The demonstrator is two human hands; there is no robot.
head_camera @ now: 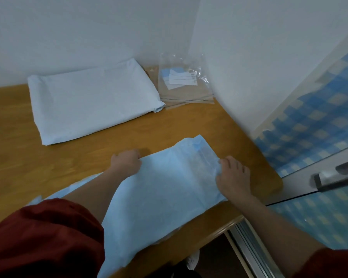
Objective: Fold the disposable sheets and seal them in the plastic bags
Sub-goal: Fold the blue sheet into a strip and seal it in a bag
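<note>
head — hands [127, 163] [232, 177] on blue sheet [165, 189]

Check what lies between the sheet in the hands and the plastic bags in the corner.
Nothing visible. The left hand and right hand grip the blue sheet; bare table runs from it to the plastic bags. The folded sheet lies left of that path.

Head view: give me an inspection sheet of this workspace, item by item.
Surface: wooden table, set in a wall corner.
Job's things: blue sheet overhanging the near edge; folded pale sheet behind; plastic bags in the corner.
Clutter: something white below the table edge, unclear.
Grippers: left hand and right hand each grip a side of the blue sheet.
Cables: nothing seen.
Surroundings: white walls; blue checkered surface and metal handle at right.
</note>
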